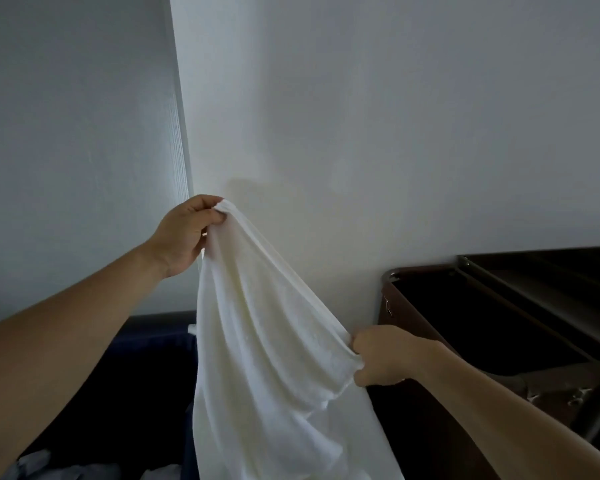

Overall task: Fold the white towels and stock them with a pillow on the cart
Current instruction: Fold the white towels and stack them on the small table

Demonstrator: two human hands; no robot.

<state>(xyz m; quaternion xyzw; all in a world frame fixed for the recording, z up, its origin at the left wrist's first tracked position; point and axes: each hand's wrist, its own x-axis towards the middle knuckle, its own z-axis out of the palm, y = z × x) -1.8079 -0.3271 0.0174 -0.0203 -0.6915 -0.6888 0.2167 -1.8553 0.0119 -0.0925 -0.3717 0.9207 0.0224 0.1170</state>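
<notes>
Near the bottom left, pale cloth (35,462), possibly more towels, lay dim. The right hand (381,356) gripped the hanging white towel (267,341) at its right edge, fingers curled tight. Higher and left, the left hand (184,233) pinched its top corner. Farther right, the dark cart (482,327) stood against the wall (395,133).

White towel (274,341): soft matt cloth, faintly napped on its face, with a smoother flat-woven hem along the upper edge. Far wall (395,116): smooth matt paint. The corner strip (178,133) to its left shows fine horizontal ribbing. Cart (430,427), right: dark brown panels with a dull sheen, edged by a rounded, slightly glossy rail (423,267), apparently metal. Bin (153,358), near left: dark blue matt fabric.
</notes>
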